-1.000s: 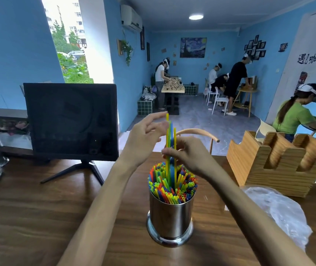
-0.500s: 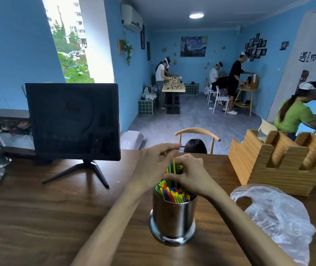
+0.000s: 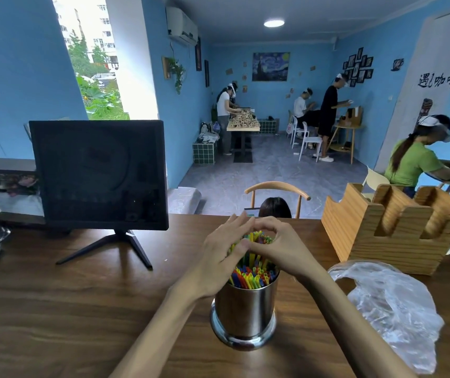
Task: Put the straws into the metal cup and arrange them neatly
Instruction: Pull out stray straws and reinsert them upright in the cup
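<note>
The straws (image 3: 251, 276) stand packed in the metal cup (image 3: 244, 309), their long axis close to upright, open ends pointing up and leaning slightly toward the far edge of the tabletop, so that the near ones show their round mouths while the far ones rise a little higher between the two hands. The cup stands upright on its flared base near the front edge of the tabletop (image 3: 68, 309), roughly midway along it. The left hand (image 3: 219, 257) and the right hand (image 3: 283, 249) close over the top of the bundle from either side, fingertips meeting beyond it and thumbs touching on the near side, so the fingers curl round the tall straws and gather them into a ring; neither hand touches the cup wall as far as can be seen. This looks like the tidying step: every straw in sight is already in the cup, and what seems left is to level and square the bundle. That next move would call for a light, even squeeze and a downward pat without tipping the cup. Near the right edge lies a crumpled clear plastic bag (image 3: 390, 309), behind it a wooden holder (image 3: 387, 230); a dark monitor (image 3: 98, 173) stands toward the far left.
</note>
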Demonstrator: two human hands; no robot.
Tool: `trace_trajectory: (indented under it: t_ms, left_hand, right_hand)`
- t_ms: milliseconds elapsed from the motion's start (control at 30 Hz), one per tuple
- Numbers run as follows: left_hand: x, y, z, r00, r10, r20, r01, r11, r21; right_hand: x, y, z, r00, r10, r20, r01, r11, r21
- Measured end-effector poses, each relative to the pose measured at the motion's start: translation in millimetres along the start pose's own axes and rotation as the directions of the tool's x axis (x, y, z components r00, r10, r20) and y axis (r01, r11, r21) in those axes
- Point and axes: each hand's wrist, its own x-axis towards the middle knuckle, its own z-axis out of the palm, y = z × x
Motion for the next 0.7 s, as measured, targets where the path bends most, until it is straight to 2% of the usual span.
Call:
trace_trajectory:
  t_ms: [67,200,333,433,533,633,700]
  left_hand:
    - [-4,-1,0,1.0,0.014,-0.018,-0.015,0.998,-0.066]
    - [-11,-7,2,1.0,-0.004,0.007,0.004,0.995,0.099]
    - [-12,-11,-1,0.997,-0.082,-0.005,0.082,0.992,0.097]
    - [-13,-11,-3,0.996,-0.09,-0.006,0.09,0.993,0.074]
    - [-14,-4,-4,0.996,-0.064,-0.064,0.064,0.998,-0.014]
    - [-12,-3,-1,0.998,-0.037,-0.051,0.042,0.994,0.102]
    - [-12,-6,0,0.995,-0.084,-0.045,0.088,0.993,0.08]
  right_hand:
    - [-1,-1,-4,0.999,0.026,0.02,-0.028,0.991,0.132]
    - [-1,4,-6,0.995,0.046,0.09,-0.062,0.983,0.173]
    - [1,12,-10,0.986,0.049,0.157,-0.084,0.97,0.226]
    - [3,9,-11,0.993,0.101,0.067,-0.118,0.936,0.331]
    - [11,8,-8,0.984,0.17,-0.046,-0.156,0.963,0.222]
    - [22,10,-4,0.986,0.169,0.008,-0.169,0.979,0.112]
    - [30,12,-3,0.982,0.183,0.038,-0.186,0.978,0.096]
